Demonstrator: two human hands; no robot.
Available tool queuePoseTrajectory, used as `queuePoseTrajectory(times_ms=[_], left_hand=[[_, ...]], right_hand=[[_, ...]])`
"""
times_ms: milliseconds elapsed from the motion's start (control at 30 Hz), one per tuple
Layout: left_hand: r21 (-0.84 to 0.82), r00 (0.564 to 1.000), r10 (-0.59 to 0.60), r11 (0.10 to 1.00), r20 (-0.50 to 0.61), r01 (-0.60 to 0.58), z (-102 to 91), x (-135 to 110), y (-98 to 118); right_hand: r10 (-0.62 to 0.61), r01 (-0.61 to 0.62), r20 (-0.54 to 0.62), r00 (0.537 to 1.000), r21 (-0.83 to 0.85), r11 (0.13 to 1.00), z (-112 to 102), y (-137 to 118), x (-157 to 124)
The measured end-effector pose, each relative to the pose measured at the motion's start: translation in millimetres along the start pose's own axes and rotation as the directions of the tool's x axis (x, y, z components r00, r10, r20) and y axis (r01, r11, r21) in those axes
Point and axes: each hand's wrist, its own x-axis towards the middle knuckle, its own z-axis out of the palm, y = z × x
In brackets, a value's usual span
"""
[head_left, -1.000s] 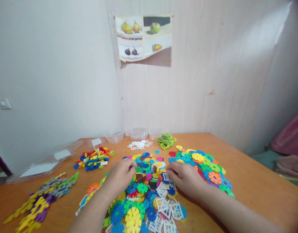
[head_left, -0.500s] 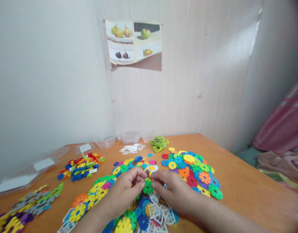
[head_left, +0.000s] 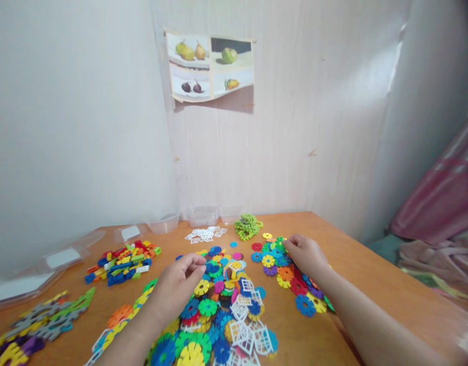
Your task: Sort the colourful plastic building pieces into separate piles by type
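Observation:
My left hand [head_left: 182,282] hovers at the left side of the central pile of notched plastic discs [head_left: 207,307]. Its fingers are curled toward the thumb, and whatever may be between them is hidden. White window-shaped plastic pieces [head_left: 239,333] lie over the right part of that pile. Farther right, my right hand [head_left: 306,255] is over a second disc pile [head_left: 285,274]. Its fingers are closed, with a green notched disc [head_left: 280,242] at their tips; the grip itself is partly hidden.
Coloured bricks [head_left: 123,262] and grey, purple and yellow linking pieces [head_left: 47,320] lie left on the wooden table [head_left: 374,295]. White pieces [head_left: 205,234], a green heap [head_left: 248,226] and clear plastic tubs [head_left: 163,222] are along the back.
Both hands were together over the central pile with a green disc between them. My right hand has moved right and away to the second pile; my left has drawn back leftward.

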Motion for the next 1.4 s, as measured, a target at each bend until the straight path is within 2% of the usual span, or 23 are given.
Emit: queuePoseTrajectory(times_ms=[167, 400, 533, 667, 800, 1000, 1100, 1200, 1267, 1333, 1400], left_hand=[[0.031, 1.0, -0.011, 0.999, 0.0, 0.011, -2.1, 3, -7], [0.065, 0.999, 0.001, 0.998, 0.051, -0.004, -8.7, 2, -10], [0.078, 0.992, 0.003, 0.997, 0.126, -0.013, -11.7, -3, -7], [0.21, 0.977, 0.045, 0.974, 0.211, -0.09, -11.4, -8, -9], [0.332, 0.965, 0.096, 0.927, 0.244, -0.176, -8.4, -7, -16], [0.411, 0.963, 0.116, 0.887, 0.242, -0.21, -4.0, -3, -17], [0.408, 0.971, 0.125, 0.891, 0.206, -0.201, -3.3, -1, -15], [0.408, 0.979, 0.146, 0.893, 0.14, -0.191, -3.4, 0, -13], [0.397, 0.982, 0.162, 0.898, 0.1, -0.189, -3.3, 1, -11], [0.36, 0.981, 0.178, 0.913, 0.073, -0.192, -2.9, 1, -9], [0.304, 0.982, 0.183, 0.934, 0.047, -0.188, -2.0, 1, -7]], right_hand=[[0.098, -0.094, 0.038, 0.994, -0.086, 0.992, -3, 12, 9], [0.095, -0.093, 0.008, 0.995, -0.161, 0.983, -6, 8, 5], [0.033, -0.029, 0.019, 0.999, -0.168, 0.985, -5, -1, -1], [-0.091, 0.096, 0.043, 0.995, -0.13, 0.987, -2, -16, -14], [-0.202, 0.207, 0.065, 0.977, -0.1, 0.973, 2, -27, -27], [-0.218, 0.228, 0.08, 0.973, -0.141, 0.963, 3, -29, -29], [-0.315, 0.335, 0.131, 0.94, -0.186, 0.924, 7, -29, -30], [-0.468, 0.512, 0.223, 0.855, -0.217, 0.831, 17, -31, -35], [-0.515, 0.582, 0.29, 0.806, -0.233, 0.779, 25, -32, -39], [-0.519, 0.606, 0.338, 0.785, -0.253, 0.754, 33, -31, -42], [-0.508, 0.602, 0.342, 0.79, -0.279, 0.748, 37, -29, -42]])
